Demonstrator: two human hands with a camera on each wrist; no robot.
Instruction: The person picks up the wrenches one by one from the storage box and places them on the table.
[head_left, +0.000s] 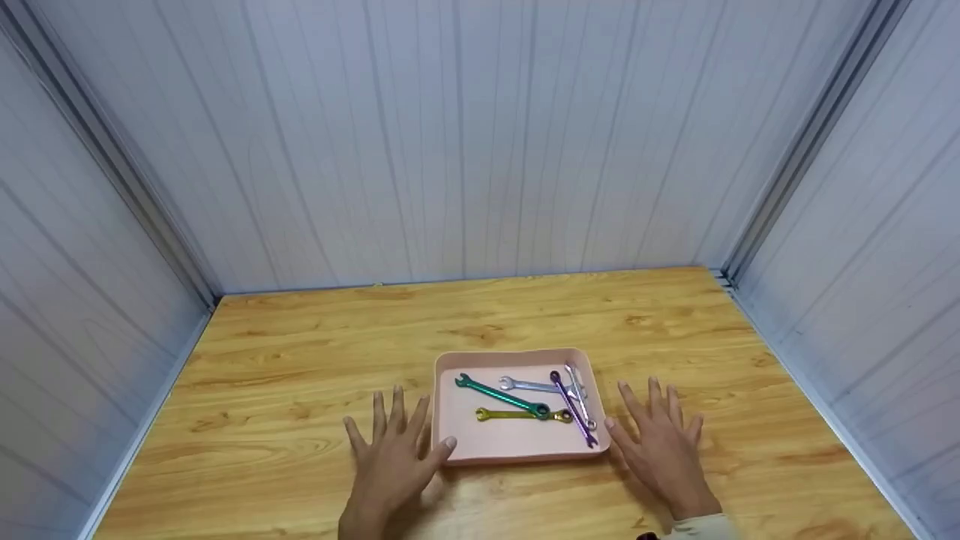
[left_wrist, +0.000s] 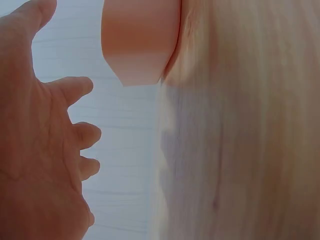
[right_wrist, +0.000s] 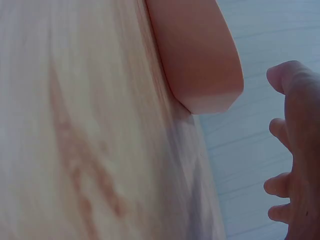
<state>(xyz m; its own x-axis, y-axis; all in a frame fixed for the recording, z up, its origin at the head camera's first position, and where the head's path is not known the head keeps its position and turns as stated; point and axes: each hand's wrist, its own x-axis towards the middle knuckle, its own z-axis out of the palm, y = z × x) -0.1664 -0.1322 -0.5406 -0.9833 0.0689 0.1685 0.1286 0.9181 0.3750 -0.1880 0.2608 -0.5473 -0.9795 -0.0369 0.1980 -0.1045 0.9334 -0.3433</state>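
Note:
A shallow pink tray (head_left: 517, 456) sits on the wooden table between both hands. Inside lie a green wrench (head_left: 499, 395), a yellow wrench (head_left: 517, 415), a purple wrench (head_left: 574, 409) and two silver wrenches, one of them (head_left: 531, 386) lying crosswise and the other (head_left: 583, 401) along the right side. My left hand (head_left: 395, 459) is spread at the tray's left side, its thumb overlapping the near left corner in the head view. On the right side, my right hand (head_left: 664, 454) has its fingers spread, thumb near the tray's right corner. Both wrist views show the hands above the table, holding nothing.
The wood-grain table (head_left: 300, 360) reaches back to a pale panel wall (head_left: 465, 150). Similar panels (head_left: 67, 300) close in the left side and the right side (head_left: 870, 300), with metal posts at the corners.

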